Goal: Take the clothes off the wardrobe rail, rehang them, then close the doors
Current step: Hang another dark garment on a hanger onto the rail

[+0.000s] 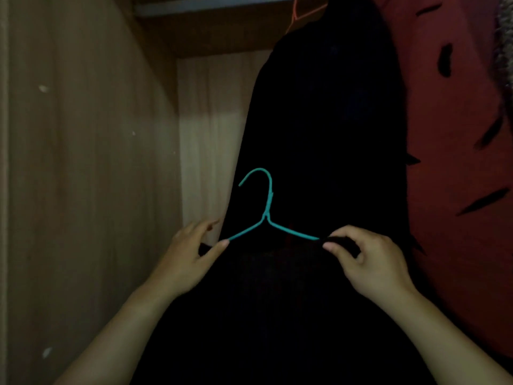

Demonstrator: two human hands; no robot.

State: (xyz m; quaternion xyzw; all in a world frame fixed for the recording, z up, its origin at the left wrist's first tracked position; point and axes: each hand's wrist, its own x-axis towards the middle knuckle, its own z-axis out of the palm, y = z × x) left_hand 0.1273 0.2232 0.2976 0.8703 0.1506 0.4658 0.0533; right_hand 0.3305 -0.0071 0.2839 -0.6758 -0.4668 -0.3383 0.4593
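A teal wire hanger (268, 215) stands upright in front of me with a black garment (272, 301) draped over its shoulders. My left hand (188, 254) pinches the garment's left shoulder at the hanger's left arm. My right hand (369, 259) pinches the black cloth at the hanger's right arm. Behind it another black garment (327, 120) hangs from an orange hanger (298, 15) at the top. The rail itself is hidden in the dark.
A red garment with black marks (455, 120) hangs at the right. The wardrobe's wooden side wall (83, 162) fills the left, with the back panel (211, 134) beyond it. A shelf edge (211, 6) runs along the top.
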